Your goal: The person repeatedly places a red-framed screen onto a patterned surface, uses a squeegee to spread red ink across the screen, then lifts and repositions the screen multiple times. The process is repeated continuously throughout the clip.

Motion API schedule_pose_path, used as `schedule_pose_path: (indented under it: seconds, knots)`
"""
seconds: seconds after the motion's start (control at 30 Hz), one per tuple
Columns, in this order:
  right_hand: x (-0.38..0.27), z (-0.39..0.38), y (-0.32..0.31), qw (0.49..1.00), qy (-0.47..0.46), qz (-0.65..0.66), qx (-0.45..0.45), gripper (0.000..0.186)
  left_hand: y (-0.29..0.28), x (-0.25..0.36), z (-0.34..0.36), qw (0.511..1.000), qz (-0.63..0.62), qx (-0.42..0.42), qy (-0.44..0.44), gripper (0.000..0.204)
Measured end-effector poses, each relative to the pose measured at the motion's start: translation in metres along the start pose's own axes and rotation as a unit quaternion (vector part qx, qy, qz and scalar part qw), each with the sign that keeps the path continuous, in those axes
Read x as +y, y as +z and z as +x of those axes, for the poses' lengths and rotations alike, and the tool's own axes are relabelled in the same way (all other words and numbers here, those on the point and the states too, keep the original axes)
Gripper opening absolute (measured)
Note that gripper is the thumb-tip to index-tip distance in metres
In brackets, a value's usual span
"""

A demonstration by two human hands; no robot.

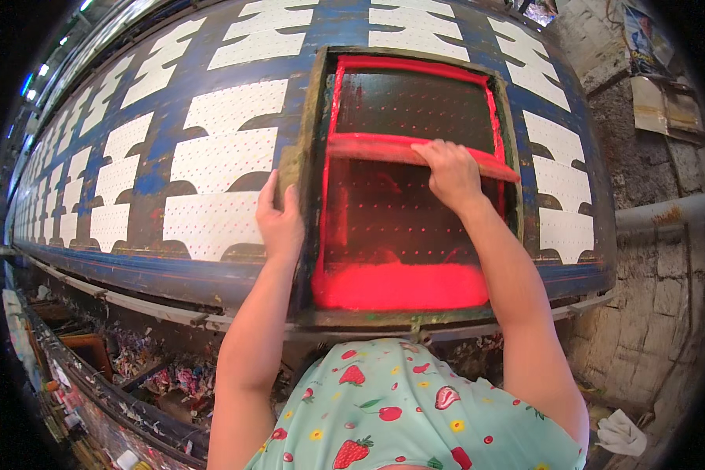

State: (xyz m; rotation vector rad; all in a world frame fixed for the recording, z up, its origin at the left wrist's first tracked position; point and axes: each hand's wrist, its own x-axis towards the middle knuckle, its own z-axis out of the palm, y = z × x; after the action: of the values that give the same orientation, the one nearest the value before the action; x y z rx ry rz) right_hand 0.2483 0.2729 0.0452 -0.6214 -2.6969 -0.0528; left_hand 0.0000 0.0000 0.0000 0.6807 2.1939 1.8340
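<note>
My right hand (pixel 453 174) is closed over the top of a long red-stained squeegee (pixel 384 149), which lies across a screen printing frame (pixel 415 317). The squeegee slants slightly, its right end lower and overhanging the frame's inner right side. Under it is dark mesh (pixel 403 204) with rows of small dots. Thick red ink (pixel 399 287) pools along the near end of the mesh, and more lines its far and side edges. At the frame's left rail is my left hand (pixel 280 223), thumb and fingers on either side of the rail's edge; the fingertips are partly hidden.
The long blue-stained table (pixel 305 117) carries rows of white cut pieces (pixel 223 160) with red dots. A rail (pixel 172 313) runs along its near edge, above a littered trough (pixel 172 368). A brick wall (pixel 650 298) and pipe (pixel 666 215) stand at right, with a white glove (pixel 621 433) below.
</note>
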Motion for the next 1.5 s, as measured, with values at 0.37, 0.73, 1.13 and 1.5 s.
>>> schedule_pose_path:
  seconds: [0.37, 0.73, 1.13, 1.5]
  knots:
    - [0.109, 0.163, 0.056, 0.998, 0.030, -0.041, -0.039, 0.042, -0.014, 0.014, -0.012, 0.998, -0.002, -0.004, -0.059, 0.051]
    - [0.148, 0.210, 0.063, 0.997, 0.022, -0.046, -0.051, 0.046, -0.008, 0.018, -0.013, 0.999, 0.027, 0.009, -0.032, 0.050]
    - [0.076, 0.137, -0.005, 0.980, 0.018, 0.000, -0.200, 0.040, -0.004, 0.009, -0.006, 0.997, 0.073, 0.020, -0.003, 0.039]
    - [-0.096, -0.091, -0.088, 0.980, 0.036, 0.072, -0.182, 0.030, -0.006, 0.011, -0.006, 0.994, 0.109, 0.015, 0.013, 0.052]
